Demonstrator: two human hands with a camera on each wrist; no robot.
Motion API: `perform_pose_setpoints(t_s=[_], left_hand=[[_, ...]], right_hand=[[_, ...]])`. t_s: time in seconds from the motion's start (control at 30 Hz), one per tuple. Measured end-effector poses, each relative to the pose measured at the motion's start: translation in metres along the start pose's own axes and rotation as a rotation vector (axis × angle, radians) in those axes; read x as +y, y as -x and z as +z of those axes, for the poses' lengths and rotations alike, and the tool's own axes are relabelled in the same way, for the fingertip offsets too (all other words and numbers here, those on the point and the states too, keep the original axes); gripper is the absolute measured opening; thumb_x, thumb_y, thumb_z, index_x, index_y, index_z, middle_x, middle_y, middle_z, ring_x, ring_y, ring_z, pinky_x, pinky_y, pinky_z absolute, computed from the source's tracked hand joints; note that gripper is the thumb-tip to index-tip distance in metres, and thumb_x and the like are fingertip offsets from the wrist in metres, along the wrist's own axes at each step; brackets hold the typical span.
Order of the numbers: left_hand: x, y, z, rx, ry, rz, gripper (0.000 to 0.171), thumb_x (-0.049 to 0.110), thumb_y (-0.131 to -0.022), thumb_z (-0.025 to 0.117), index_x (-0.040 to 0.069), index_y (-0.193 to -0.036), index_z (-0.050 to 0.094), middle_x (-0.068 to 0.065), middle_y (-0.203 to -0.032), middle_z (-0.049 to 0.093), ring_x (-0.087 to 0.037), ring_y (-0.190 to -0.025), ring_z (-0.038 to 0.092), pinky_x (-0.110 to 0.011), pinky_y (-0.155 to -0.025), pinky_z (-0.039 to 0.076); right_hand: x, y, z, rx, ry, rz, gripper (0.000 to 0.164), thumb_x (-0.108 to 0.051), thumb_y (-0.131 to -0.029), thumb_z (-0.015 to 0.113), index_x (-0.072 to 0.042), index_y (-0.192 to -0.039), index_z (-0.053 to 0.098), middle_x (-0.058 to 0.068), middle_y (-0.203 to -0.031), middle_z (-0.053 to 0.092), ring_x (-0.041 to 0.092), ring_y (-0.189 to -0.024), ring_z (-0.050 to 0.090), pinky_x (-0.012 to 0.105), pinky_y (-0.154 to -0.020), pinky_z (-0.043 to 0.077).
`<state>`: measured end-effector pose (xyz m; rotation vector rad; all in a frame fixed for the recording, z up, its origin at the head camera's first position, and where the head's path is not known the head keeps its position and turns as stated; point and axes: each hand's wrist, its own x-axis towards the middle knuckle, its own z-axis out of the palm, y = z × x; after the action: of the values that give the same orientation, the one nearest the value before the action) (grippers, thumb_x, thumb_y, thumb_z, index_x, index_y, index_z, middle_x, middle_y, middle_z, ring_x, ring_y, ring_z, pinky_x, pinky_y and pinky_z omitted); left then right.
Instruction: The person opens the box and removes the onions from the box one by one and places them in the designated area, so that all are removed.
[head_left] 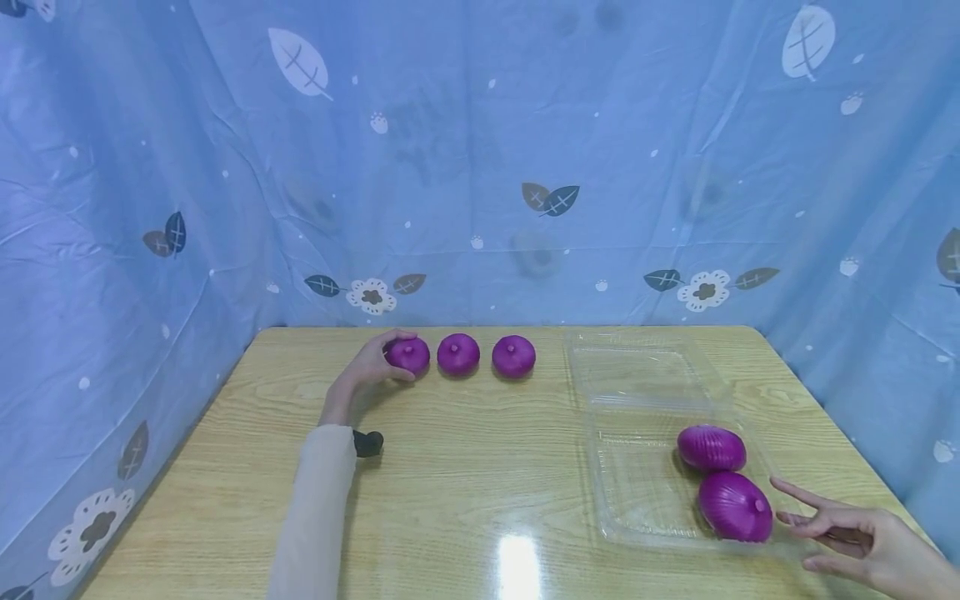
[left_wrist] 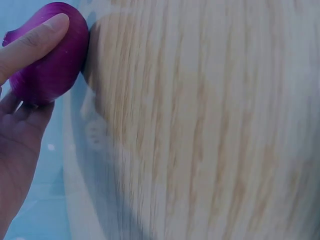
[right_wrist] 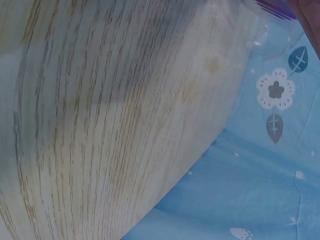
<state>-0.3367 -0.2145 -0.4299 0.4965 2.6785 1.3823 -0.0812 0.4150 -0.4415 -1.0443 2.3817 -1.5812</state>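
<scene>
At the back left of the table, my left hand (head_left: 372,360) grips the leftmost purple onion (head_left: 409,356). In the left wrist view, the thumb (left_wrist: 37,42) lies across this onion (left_wrist: 62,65) and the other fingers wrap its far side. Two more onions, a middle one (head_left: 458,355) and a right one (head_left: 513,357), stand in a row beside it. My right hand (head_left: 862,537) is at the front right with its fingers spread and nothing in them. Its fingertips are close to the front onion (head_left: 735,507) in a clear plastic clamshell box (head_left: 630,500); another onion (head_left: 711,448) lies behind that one.
The box's clear lid (head_left: 633,371) lies folded back on the wooden table (head_left: 450,483). A blue patterned curtain (head_left: 465,167) hangs around the back and sides. A dark wrist-camera piece (head_left: 368,443) sticks out from the left sleeve (head_left: 318,508).
</scene>
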Motion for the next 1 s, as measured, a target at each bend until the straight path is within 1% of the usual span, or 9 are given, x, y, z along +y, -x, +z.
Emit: perform_pose_setpoints(t_s=[0.17, 0.33, 0.47, 0.67, 0.73, 0.9, 1.0], left_hand=[[-0.0039, 0.0022, -0.0049, -0.007, -0.011, 0.005, 0.076, 0.002, -0.07, 0.083, 0.006, -0.137, 0.048, -0.022, -0.139, 0.046, -0.042, -0.126, 0.044, -0.052, -0.106, 0.036], [-0.0035, 0.0025, -0.0073, -0.022, -0.022, 0.012, 0.077, 0.002, -0.071, 0.082, 0.005, -0.139, 0.046, -0.023, -0.141, 0.044, -0.043, -0.128, 0.041, -0.055, -0.107, 0.033], [-0.0023, 0.0025, -0.0076, -0.035, -0.034, 0.021, 0.078, 0.001, -0.072, 0.08, 0.005, -0.141, 0.044, -0.024, -0.141, 0.042, -0.045, -0.128, 0.04, -0.057, -0.108, 0.031], [-0.0013, 0.0042, -0.0077, -0.041, -0.032, 0.012, 0.085, -0.001, -0.07, 0.08, 0.006, -0.144, 0.039, -0.023, -0.144, 0.039, -0.045, -0.129, 0.039, -0.057, -0.108, 0.03], [-0.0011, 0.0047, -0.0073, -0.045, -0.018, 0.003, 0.088, -0.001, -0.069, 0.081, 0.007, -0.145, 0.037, -0.023, -0.145, 0.038, -0.045, -0.129, 0.038, -0.057, -0.108, 0.029], [-0.0004, 0.0049, -0.0076, -0.046, -0.01, -0.013, 0.086, 0.003, -0.071, 0.082, 0.009, -0.145, 0.038, -0.023, -0.145, 0.038, -0.045, -0.13, 0.038, -0.058, -0.108, 0.029], [-0.0001, 0.0058, -0.0088, -0.036, -0.023, -0.012, 0.085, 0.007, -0.072, 0.082, 0.009, -0.146, 0.039, -0.022, -0.147, 0.036, -0.044, -0.131, 0.037, -0.057, -0.109, 0.029]], right_hand=[[0.0004, 0.0003, -0.0008, -0.004, -0.013, -0.007, 0.042, 0.029, -0.073, 0.059, 0.002, -0.104, 0.066, -0.02, -0.147, 0.039, 0.001, -0.113, 0.057, 0.013, -0.082, 0.051], [0.0, 0.0002, -0.0006, -0.005, -0.007, -0.008, 0.043, 0.029, -0.073, 0.059, 0.002, -0.105, 0.066, -0.019, -0.147, 0.039, 0.001, -0.113, 0.057, 0.013, -0.082, 0.051], [-0.0008, -0.0005, -0.0005, -0.003, -0.007, 0.009, 0.041, 0.029, -0.074, 0.059, 0.003, -0.105, 0.066, -0.02, -0.146, 0.039, 0.001, -0.112, 0.057, 0.012, -0.082, 0.051], [-0.0018, -0.0015, -0.001, -0.003, -0.001, 0.035, 0.04, 0.027, -0.075, 0.06, 0.003, -0.106, 0.067, -0.022, -0.146, 0.039, 0.0, -0.112, 0.057, 0.011, -0.081, 0.05], [-0.0017, -0.0016, -0.0013, -0.006, -0.006, 0.037, 0.039, 0.027, -0.076, 0.059, 0.003, -0.106, 0.067, -0.022, -0.146, 0.039, 0.0, -0.112, 0.057, 0.011, -0.081, 0.05], [-0.002, -0.001, -0.0011, -0.001, 0.0, 0.02, 0.041, 0.028, -0.074, 0.06, 0.003, -0.106, 0.067, -0.021, -0.146, 0.039, 0.0, -0.112, 0.057, 0.012, -0.081, 0.05], [-0.0033, -0.0009, -0.0001, 0.012, 0.016, 0.01, 0.042, 0.029, -0.073, 0.06, 0.002, -0.105, 0.067, -0.02, -0.146, 0.04, 0.0, -0.112, 0.057, 0.012, -0.081, 0.051]])
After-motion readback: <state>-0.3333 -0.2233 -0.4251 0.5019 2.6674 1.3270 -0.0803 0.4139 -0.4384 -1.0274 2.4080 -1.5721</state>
